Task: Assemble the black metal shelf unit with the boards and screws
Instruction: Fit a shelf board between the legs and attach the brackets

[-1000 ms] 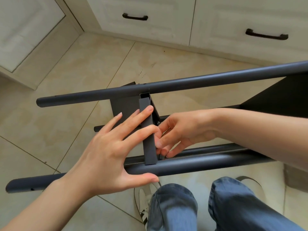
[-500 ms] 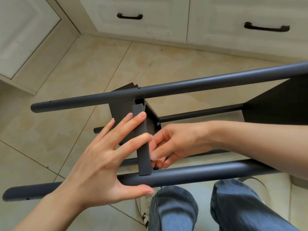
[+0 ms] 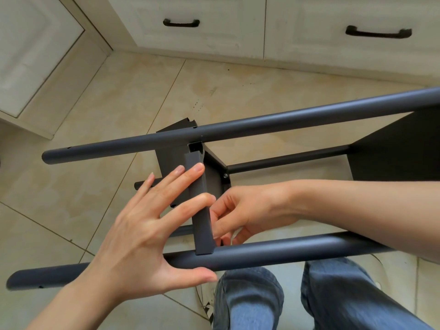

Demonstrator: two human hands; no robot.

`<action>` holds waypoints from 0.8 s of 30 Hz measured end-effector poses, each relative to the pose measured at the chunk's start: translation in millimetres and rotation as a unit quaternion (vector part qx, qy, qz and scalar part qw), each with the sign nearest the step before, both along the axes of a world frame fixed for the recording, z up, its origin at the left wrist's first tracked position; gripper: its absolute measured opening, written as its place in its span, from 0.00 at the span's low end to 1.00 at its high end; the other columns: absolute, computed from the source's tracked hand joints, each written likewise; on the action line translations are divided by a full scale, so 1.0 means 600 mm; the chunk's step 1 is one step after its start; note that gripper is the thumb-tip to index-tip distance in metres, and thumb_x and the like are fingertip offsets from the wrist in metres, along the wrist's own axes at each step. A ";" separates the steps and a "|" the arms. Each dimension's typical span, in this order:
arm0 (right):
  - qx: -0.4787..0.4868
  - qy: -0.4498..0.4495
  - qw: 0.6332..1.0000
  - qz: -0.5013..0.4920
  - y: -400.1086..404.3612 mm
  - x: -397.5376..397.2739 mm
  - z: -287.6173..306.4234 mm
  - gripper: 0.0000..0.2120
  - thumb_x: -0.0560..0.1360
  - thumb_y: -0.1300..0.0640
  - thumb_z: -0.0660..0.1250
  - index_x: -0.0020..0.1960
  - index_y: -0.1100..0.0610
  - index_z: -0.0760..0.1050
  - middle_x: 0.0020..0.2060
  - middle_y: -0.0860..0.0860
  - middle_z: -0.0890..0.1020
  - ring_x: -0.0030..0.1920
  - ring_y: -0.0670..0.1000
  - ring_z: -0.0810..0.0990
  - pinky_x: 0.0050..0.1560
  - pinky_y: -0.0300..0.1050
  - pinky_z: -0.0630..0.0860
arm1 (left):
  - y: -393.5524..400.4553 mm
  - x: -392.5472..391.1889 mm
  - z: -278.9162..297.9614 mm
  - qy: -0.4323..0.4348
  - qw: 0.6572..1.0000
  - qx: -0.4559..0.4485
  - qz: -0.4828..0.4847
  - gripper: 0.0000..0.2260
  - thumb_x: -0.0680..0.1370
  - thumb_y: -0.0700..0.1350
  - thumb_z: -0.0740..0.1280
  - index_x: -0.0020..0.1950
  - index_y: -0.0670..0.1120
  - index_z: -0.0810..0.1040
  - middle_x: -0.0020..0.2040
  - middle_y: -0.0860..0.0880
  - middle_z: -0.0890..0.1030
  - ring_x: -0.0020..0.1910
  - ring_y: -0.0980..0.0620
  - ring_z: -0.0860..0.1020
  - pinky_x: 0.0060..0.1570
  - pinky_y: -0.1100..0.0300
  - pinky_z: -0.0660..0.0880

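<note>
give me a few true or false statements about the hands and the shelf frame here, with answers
1. The left hand lies with straight fingers across the dark crossbar. True.
2. The right hand holds a screwdriver. False: no tool shows; its fingers curl at the crossbar's right side.
3. The crossbar spans between the far tube and the near tube. True.
4. The frame stands on a table. False: tiled floor lies below it.
5. The cabinet drawers are pulled open. False: they are closed.

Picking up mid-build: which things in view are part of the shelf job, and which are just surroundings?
Job:
near tube
far tube
crosspiece
board
screw
left hand
right hand

Surroundings:
drawers
floor
</note>
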State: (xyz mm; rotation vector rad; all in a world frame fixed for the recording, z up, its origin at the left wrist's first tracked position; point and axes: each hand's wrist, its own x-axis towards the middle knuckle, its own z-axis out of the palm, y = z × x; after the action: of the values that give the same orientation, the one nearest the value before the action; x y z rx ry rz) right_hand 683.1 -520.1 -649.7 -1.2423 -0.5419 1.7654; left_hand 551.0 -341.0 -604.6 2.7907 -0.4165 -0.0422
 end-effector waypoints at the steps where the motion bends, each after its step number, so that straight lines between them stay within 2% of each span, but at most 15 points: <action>1: -0.003 0.011 1.000 0.003 0.000 0.001 0.001 0.07 0.79 0.62 0.66 0.44 0.57 0.79 0.39 0.53 0.80 0.40 0.49 0.76 0.49 0.43 0.75 | 0.000 0.000 0.000 0.000 1.000 0.001 0.000 0.38 0.69 0.76 0.64 0.73 0.56 0.69 0.82 0.53 0.59 0.80 0.48 0.60 0.73 0.37 0.60; 4: -0.015 0.023 0.999 0.020 -0.003 0.008 0.005 0.07 0.79 0.61 0.66 0.44 0.57 0.80 0.40 0.53 0.81 0.41 0.48 0.77 0.49 0.43 0.75 | 0.000 -0.002 -0.001 0.001 1.000 0.004 0.001 0.38 0.69 0.76 0.64 0.73 0.56 0.69 0.81 0.53 0.59 0.80 0.48 0.60 0.73 0.36 0.59; 11: -0.028 -0.017 0.999 0.028 0.000 0.010 0.011 0.10 0.79 0.59 0.66 0.41 0.55 0.81 0.38 0.52 0.81 0.39 0.47 0.77 0.46 0.42 0.76 | 0.000 0.001 0.000 0.000 1.000 0.000 0.004 0.38 0.69 0.76 0.64 0.73 0.56 0.69 0.81 0.53 0.59 0.79 0.48 0.61 0.73 0.36 0.60; 17: -0.035 -0.025 0.999 0.033 0.000 0.003 0.010 0.08 0.80 0.57 0.66 0.44 0.57 0.81 0.37 0.53 0.80 0.37 0.47 0.77 0.46 0.41 0.75 | -0.001 -0.003 -0.002 -0.001 1.000 -0.007 0.005 0.38 0.69 0.76 0.64 0.73 0.57 0.69 0.81 0.53 0.59 0.78 0.47 0.64 0.73 0.36 0.61; 24: -0.024 -0.002 0.999 0.023 0.001 -0.001 0.008 0.09 0.80 0.60 0.65 0.42 0.58 0.78 0.37 0.52 0.79 0.38 0.47 0.75 0.47 0.43 0.74 | 0.000 -0.005 -0.003 -0.002 1.000 -0.008 0.004 0.38 0.69 0.76 0.65 0.73 0.57 0.69 0.81 0.53 0.59 0.78 0.48 0.65 0.73 0.36 0.61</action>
State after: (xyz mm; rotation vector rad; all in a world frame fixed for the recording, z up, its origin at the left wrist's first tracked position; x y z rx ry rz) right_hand 682.6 -519.4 -645.1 -1.2772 -0.5370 1.8242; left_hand 547.8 -341.1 -606.3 2.7763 -0.4034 -0.0312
